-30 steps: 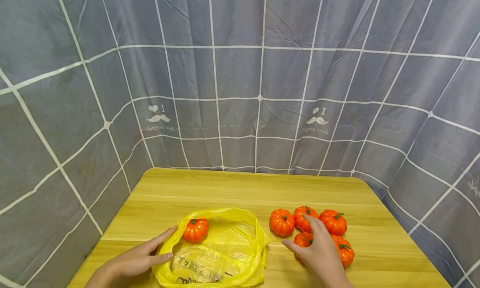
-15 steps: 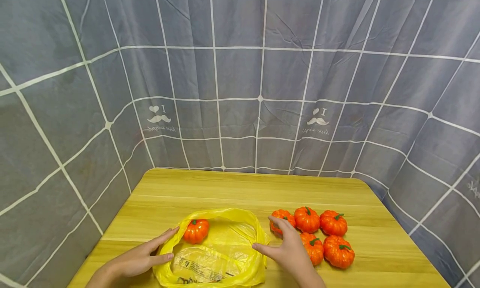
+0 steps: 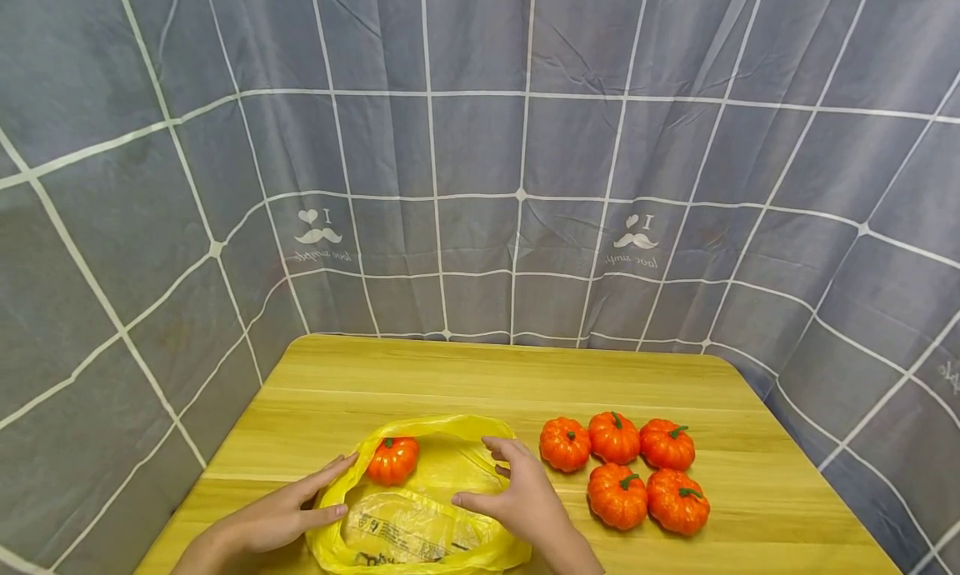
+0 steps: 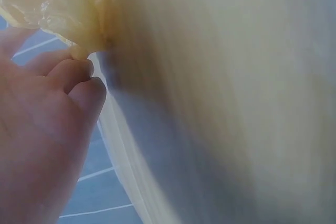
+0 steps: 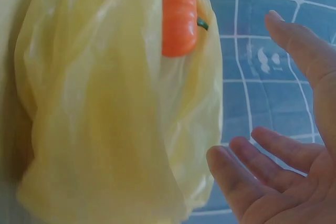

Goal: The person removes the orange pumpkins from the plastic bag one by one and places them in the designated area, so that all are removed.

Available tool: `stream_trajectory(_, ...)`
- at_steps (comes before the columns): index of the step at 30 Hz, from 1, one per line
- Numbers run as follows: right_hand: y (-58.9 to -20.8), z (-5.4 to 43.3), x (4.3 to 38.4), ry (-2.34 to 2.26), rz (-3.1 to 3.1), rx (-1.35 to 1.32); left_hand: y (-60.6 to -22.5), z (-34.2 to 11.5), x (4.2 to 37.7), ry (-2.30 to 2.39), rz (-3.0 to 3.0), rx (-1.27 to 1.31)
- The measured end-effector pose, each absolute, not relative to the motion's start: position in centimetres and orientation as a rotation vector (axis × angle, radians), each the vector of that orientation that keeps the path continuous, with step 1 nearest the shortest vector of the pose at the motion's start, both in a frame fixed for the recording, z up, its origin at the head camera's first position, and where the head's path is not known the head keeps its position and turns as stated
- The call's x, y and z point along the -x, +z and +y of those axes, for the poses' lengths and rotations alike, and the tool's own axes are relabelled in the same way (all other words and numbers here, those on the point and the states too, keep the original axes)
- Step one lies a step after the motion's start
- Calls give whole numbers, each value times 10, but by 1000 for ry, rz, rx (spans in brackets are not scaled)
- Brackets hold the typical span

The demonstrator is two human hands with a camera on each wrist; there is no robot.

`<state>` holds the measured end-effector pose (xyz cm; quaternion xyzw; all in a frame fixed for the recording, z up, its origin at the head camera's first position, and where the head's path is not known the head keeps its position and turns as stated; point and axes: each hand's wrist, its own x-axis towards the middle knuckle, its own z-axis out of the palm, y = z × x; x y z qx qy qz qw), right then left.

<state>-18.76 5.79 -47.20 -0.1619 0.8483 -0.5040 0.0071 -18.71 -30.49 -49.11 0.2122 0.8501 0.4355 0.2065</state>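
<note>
A yellow plastic bag lies with its mouth open at the front left of the table. Inside it, against the left side, sits a small orange toy pumpkin with a green stem. My left hand holds the bag's left rim, thumb on the inner side; the left wrist view catches its fingers bent near the bag's edge. Over the bag's right rim hovers my right hand, fingers apart and nothing between them. The right wrist view shows the right hand beside the bag, with the pumpkin within.
Several more toy pumpkins sit grouped on the wooden table, to the right of the bag. A grey curtain with white grid lines hangs behind the table and along its sides.
My right hand has moved left, from above the pumpkin group to the bag's right rim, carrying nothing. The left hand, bag and pumpkins look much the same.
</note>
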Motion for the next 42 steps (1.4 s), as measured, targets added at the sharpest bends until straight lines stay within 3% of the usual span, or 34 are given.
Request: stream_trajectory(42, -502, -19, 203, -1307, 2764, 521, -491, -301, 189, 1217, 2339, -548)
